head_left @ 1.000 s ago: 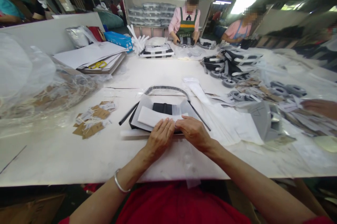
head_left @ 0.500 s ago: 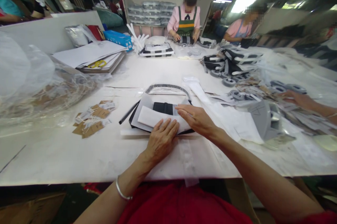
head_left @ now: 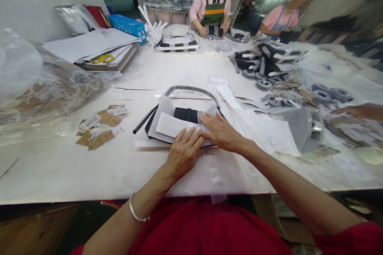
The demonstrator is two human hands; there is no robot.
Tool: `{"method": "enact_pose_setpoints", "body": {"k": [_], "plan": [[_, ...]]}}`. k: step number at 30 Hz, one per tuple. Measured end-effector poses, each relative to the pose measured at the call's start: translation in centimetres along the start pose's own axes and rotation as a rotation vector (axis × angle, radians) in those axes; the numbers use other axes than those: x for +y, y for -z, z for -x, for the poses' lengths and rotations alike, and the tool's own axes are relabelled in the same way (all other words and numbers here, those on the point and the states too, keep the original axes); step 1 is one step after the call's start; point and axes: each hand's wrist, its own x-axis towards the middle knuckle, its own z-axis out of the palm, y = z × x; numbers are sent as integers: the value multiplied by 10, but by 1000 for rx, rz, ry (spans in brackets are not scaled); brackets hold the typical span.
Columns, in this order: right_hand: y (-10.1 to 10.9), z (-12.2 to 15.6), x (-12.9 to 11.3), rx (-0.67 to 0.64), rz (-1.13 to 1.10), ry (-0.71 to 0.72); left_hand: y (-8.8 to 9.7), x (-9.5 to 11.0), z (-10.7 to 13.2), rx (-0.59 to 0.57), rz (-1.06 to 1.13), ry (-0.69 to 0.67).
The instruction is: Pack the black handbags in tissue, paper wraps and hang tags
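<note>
A black handbag [head_left: 151, 123] lies on the table in front of me, its wrapped strap [head_left: 191, 88] arching away at the far side. White wrapping paper [head_left: 163, 106] covers most of it, and a black band [head_left: 186, 114] shows in the middle. Along its near part lies a folded white sheet [head_left: 171, 125]. My left hand [head_left: 186, 149] rests flat on the near edge of that sheet, fingers extended. My right hand [head_left: 220, 129] lies on the paper at the bag's right side, its fingers stretched out and meeting the left fingertips. Neither hand grasps anything.
Brown tags [head_left: 101, 125] lie to the left, near a clear plastic bag [head_left: 44, 87]. Yellow scissors [head_left: 102, 58] rest on stacked sheets. White foam strips [head_left: 254, 127] and grey rolls [head_left: 275, 101] are at the right, where another person's hand [head_left: 359, 111] reaches in. Co-workers stand across the table.
My right hand has shifted down over the paper toward my left hand, fingers now more spread. My view has tilted slightly downward. The other person's hand at the right has moved rightward.
</note>
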Motion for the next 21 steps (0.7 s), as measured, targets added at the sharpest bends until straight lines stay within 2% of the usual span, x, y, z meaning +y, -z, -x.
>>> {"method": "enact_pose_setpoints", "body": {"k": [4, 7, 9, 10, 12, 14, 16, 18, 21], "plan": [[-13, 14, -1, 116, -5, 20, -4, -1, 1, 1, -18, -26], [-5, 30, -4, 286, -76, 69, -6, -3, 2, 23, -39, -41], [5, 54, -9, 362, -92, 156, -6, -4, 3, 27, -37, -43], [8, 70, -12, 352, -87, 207, -6, -4, 3, 27, -33, -42], [10, 105, -19, 224, -59, 295, -6, -4, 4, 21, -25, -42], [2, 138, -25, 28, -20, 332, -6, -4, 3, 28, -24, -43], [-13, 159, -31, -84, 22, 306, -6, -4, 3, 49, -30, -43], [-30, 166, -37, -63, 34, 267, -6, -3, 2, 70, -38, -44], [-46, 156, -47, 103, -50, 292, -5, -2, 2, 84, -48, -49]]}}
